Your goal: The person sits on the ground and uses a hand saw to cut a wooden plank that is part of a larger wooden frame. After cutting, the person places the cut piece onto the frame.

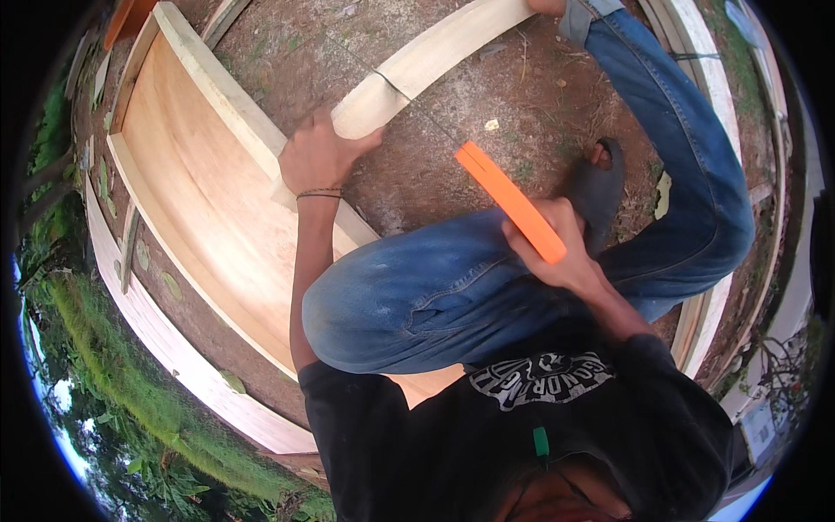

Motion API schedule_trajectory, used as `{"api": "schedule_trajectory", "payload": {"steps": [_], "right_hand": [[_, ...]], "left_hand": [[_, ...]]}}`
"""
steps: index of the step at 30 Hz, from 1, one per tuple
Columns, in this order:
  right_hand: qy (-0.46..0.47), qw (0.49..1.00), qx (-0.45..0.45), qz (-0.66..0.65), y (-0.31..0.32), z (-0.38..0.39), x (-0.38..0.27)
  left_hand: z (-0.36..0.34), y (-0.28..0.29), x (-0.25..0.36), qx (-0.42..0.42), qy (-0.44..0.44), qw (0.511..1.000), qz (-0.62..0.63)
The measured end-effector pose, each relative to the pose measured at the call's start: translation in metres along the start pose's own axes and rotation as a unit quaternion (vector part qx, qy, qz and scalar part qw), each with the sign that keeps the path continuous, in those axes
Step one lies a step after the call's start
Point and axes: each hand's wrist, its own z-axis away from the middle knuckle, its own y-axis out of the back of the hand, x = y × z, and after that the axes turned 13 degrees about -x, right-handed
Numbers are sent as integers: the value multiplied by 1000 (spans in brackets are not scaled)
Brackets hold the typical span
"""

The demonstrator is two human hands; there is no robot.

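Note:
My right hand (557, 248) is wrapped round the orange handle of a handsaw (509, 200), above my bent knee. The saw's thin dark blade appears nearly edge-on and crosses a pale wooden board (435, 56) close to its near end. Whether the teeth are in the wood is too fine to tell. My left hand (320, 158) grips that near end, thumb over the board and fingers partly hidden, beside the thick rail of a wooden frame. A bare foot (546, 6) touches the board's far end at the top edge.
On the left lies a shallow wooden frame with a plywood panel (209, 200). A long pale plank (187, 365) runs outside it, near grass. More timber (709, 113) stands at the right. A dark sandal (598, 187) is on the dirt ground (513, 104).

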Motion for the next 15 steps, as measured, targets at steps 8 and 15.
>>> {"api": "schedule_trajectory", "payload": {"steps": [8, 15], "right_hand": [[11, 999, 10, 30, 1, -52, 19], [21, 998, -34, 58, 12, 35, 12]], "left_hand": [[-4, -3, 14, 9, -11, 1000, -5], [5, -8, 7, 37, 6, 999, -22]]}}
